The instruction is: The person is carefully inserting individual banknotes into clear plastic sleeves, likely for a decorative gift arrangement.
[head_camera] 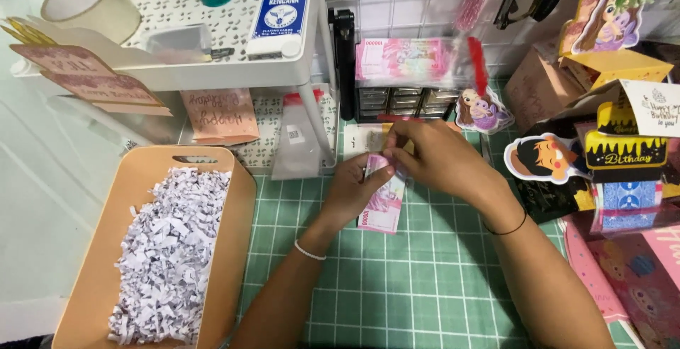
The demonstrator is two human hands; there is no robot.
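shredded paper in tray, left of banknotes on mat

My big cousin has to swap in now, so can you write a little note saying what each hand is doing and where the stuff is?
Left hand: holds a pink banknote upright over the green cutting mat.
Right hand: fingers pinch the note's top edge, apparently folding or rolling it.
Nearby: a clear bag of pink banknotes lies on the small drawer unit behind the hands; a tan bin of shredded white paper sits to the left.
Done: one note is out and in hand.
Left: the fold looks unfinished; the rest of the notes are in the bag.
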